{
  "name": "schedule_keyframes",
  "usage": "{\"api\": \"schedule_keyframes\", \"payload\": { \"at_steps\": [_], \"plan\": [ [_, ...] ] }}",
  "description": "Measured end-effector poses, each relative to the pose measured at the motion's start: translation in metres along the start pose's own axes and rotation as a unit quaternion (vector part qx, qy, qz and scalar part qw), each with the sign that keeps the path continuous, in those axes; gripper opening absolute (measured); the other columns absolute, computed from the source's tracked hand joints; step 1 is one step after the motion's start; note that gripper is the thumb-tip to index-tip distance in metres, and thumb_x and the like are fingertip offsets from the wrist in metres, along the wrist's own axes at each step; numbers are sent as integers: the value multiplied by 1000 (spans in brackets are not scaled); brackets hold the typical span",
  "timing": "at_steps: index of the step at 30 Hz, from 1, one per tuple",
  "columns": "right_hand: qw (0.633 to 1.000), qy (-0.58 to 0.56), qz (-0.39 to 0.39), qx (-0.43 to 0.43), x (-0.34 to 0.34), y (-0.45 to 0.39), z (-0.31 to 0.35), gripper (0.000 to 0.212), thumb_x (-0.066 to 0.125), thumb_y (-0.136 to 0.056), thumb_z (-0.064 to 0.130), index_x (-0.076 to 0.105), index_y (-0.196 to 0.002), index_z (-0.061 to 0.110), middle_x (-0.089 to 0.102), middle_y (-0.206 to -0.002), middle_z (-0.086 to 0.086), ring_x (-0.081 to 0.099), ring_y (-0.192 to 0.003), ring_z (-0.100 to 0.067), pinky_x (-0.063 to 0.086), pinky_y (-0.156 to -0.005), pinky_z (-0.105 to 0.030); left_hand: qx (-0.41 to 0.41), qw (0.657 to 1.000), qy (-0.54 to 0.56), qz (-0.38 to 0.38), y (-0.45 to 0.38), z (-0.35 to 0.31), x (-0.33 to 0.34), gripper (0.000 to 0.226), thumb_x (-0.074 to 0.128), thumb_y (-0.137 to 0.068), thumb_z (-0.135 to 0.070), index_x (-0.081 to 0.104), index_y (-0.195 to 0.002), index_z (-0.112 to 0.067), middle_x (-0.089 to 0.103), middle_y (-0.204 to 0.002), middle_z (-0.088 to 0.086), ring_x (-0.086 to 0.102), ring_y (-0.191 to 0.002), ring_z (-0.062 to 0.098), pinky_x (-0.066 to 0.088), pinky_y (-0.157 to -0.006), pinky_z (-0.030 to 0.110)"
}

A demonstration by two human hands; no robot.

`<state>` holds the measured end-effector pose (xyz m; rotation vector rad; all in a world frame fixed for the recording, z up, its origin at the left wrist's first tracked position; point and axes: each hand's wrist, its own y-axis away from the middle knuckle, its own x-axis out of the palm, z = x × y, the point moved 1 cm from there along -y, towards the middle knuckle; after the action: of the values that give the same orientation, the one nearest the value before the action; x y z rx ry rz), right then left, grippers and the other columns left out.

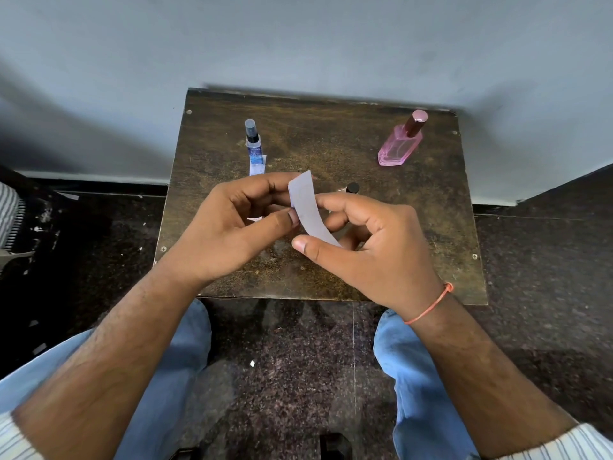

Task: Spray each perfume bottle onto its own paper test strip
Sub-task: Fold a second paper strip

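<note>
A white paper test strip [307, 210] curves upward between both hands above the small wooden table [431, 210]. My left hand [232, 227] pinches its left edge with thumb and fingers. My right hand [371, 247] holds the strip's lower end, thumb in front. A blue spray bottle [253, 144] stands at the back left on another paper strip [261, 167]. A pink glass bottle [401, 141] with a rose cap stands at the back right. A dark-capped bottle [352, 188] peeks out behind my right hand, mostly hidden.
The table stands against a grey wall [298, 44] on a dark speckled floor [282, 376]. My knees in blue jeans [414, 376] sit just under its front edge. A small paper scrap [254, 219] lies on the table under my left hand.
</note>
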<state>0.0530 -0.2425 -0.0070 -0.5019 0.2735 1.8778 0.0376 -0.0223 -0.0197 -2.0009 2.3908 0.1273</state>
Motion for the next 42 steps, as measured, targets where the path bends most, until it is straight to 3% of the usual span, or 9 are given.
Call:
{"api": "schedule_keyframes", "payload": {
  "at_steps": [2, 5, 10, 18, 21, 25, 31, 36, 42],
  "plan": [
    [1000, 1, -5, -5, 1, 0, 0, 43, 94, -84, 39, 82, -124, 28, 83, -90, 13, 69, -57, -16, 58, -58, -32, 11, 1000, -8, 1, -1, -1, -1, 35, 71, -96, -13, 72, -131, -18, 83, -120, 2, 79, -112, 20, 63, -94, 33],
    [1000, 2, -14, -8, 1, 0, 1, 45, 93, -84, 44, 81, -125, 29, 84, -95, 15, 73, -60, -19, 60, -59, -38, 21, 999, -42, -8, -1, -3, -1, 26, 67, -100, -9, 77, -122, -18, 84, -113, -3, 80, -102, 16, 64, -85, 33],
    [1000, 4, -25, -2, 0, 1, 1, 44, 93, -85, 43, 82, -125, 29, 85, -96, 16, 68, -55, -17, 55, -57, -29, 40, 991, -121, -42, -2, 1, -5, 18, 69, -102, -25, 83, -113, -29, 85, -99, 1, 77, -85, 45, 59, -71, 67],
    [1000, 0, -27, -5, 0, 1, 2, 46, 92, -85, 45, 81, -125, 27, 85, -98, 16, 69, -57, -16, 54, -60, -24, 41, 990, -107, -86, -1, 3, -6, 14, 78, -96, -31, 85, -108, -29, 85, -102, -10, 82, -87, 29, 64, -74, 59],
    [1000, -7, -21, -7, -1, 0, 3, 43, 93, -85, 43, 82, -124, 28, 85, -97, 15, 70, -57, -18, 57, -57, -32, 40, 991, -87, -96, -1, 1, -5, 12, 84, -91, -38, 84, -101, -31, 85, -97, -11, 80, -77, 16, 62, -62, 48],
    [1000, -14, -17, -3, -1, 0, 3, 37, 93, -84, 44, 83, -118, 31, 84, -92, 13, 71, -59, -21, 59, -56, -40, 46, 992, -56, -100, -1, -1, -4, 9, 84, -83, -40, 86, -91, -38, 85, -92, -9, 80, -76, 21, 60, -62, 47],
    [1000, -18, -14, 6, -2, -1, 3, 29, 92, -81, 48, 84, -96, 24, 68, -73, 8, 55, -57, -11, 43, -54, -24, 36, 994, -40, -98, -1, 0, -5, 14, 88, -79, -42, 85, -87, -31, 85, -89, -6, 77, -73, 13, 61, -64, 38],
    [995, -89, 17, 40, -3, -3, 7, 14, 88, -91, 35, 80, -90, 22, 70, -65, 9, 62, -53, -19, 46, -47, -37, 51, 993, -20, -100, -2, 1, -7, 19, 91, -77, -52, 86, -88, -36, 84, -87, -8, 75, -69, 18, 57, -61, 33],
    [990, -122, 28, 68, -3, -2, 4, 11, 80, -98, 20, 81, -104, 11, 73, -65, 14, 70, -52, -12, 48, -46, -16, 59, 996, -13, -72, -2, 3, -8, 13, 89, -78, -35, 87, -90, -40, 84, -90, -14, 77, -75, 6, 60, -67, 23]
  ]
}}
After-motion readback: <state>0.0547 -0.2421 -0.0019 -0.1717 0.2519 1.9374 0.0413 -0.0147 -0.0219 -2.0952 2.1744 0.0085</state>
